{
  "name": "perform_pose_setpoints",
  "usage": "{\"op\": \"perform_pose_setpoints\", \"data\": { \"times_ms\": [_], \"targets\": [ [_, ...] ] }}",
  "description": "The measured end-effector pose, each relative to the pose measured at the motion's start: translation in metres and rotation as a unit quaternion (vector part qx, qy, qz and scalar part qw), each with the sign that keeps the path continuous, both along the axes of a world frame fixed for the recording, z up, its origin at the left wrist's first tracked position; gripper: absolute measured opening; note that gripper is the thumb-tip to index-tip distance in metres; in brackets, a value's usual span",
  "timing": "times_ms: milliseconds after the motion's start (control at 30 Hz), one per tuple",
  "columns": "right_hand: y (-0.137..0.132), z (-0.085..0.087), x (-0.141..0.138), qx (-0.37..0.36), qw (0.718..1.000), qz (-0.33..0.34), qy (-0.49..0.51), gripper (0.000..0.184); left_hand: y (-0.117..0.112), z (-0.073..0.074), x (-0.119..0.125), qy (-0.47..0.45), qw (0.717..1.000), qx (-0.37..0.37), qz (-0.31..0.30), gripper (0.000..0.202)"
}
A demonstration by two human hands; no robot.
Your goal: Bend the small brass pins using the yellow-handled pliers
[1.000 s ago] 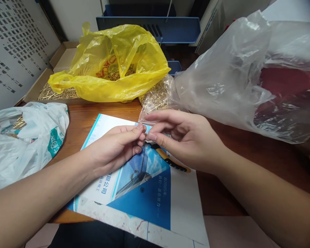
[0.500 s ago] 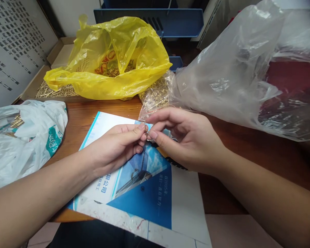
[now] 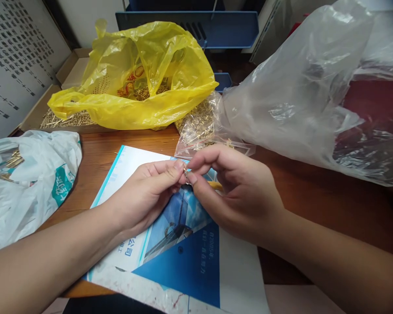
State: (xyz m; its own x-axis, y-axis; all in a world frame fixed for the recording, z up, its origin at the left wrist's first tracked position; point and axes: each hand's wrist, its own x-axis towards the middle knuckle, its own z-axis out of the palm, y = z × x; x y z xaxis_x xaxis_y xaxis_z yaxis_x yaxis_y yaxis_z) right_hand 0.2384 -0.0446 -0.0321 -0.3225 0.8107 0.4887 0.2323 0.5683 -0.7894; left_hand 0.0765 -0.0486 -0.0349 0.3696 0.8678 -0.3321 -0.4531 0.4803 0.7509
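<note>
At frame centre, over the blue brochure (image 3: 183, 244): left hand (image 3: 147, 196) and right hand (image 3: 239, 196) pinch one small brass pin (image 3: 185, 171) between fingertips, now lower and tighter together than a second ago. Clear pin bag (image 3: 199, 126) just behind.

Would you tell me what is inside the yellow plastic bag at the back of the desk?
Through the opening of the yellow bag, a heap of small brass-coloured pins shows beside a red print. How deep the heap goes is hidden by the folded plastic.

A small workshop desk: bags of brass pins (image 3: 196, 124), blue trays (image 3: 216, 28).
</note>
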Motion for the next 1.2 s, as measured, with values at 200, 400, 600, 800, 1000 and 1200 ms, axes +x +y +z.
{"op": "perform_pose_setpoints", "data": {
  "times_ms": [200,400,600,800,1000,1200],
  "targets": [
    [-0.002,-0.001,-0.002,-0.024,1.000,-0.012,0.005,0.016,-0.003,-0.003,0.000,0.037,0.999,0.017,0.006,0.023],
    [0.000,-0.003,-0.003,-0.064,0.998,-0.005,0.021,0.014,-0.002,-0.004,-0.001,0.108,0.991,0.073,0.017,0.022],
    [0.004,-0.006,-0.002,-0.135,0.989,0.030,0.053,0.014,-0.002,-0.007,-0.005,0.169,0.979,0.112,0.009,0.030],
    [0.007,-0.004,0.000,-0.142,0.986,0.060,0.059,0.019,0.000,-0.007,-0.006,0.181,0.974,0.137,0.016,0.030],
    [0.014,-0.003,0.004,-0.115,0.991,0.056,0.041,0.019,-0.002,-0.007,-0.006,0.222,0.964,0.148,0.011,0.029],
    [0.015,-0.001,0.009,-0.106,0.993,0.050,0.003,0.005,0.002,-0.006,-0.006,0.176,0.977,0.113,0.028,0.030]
  ]
}}
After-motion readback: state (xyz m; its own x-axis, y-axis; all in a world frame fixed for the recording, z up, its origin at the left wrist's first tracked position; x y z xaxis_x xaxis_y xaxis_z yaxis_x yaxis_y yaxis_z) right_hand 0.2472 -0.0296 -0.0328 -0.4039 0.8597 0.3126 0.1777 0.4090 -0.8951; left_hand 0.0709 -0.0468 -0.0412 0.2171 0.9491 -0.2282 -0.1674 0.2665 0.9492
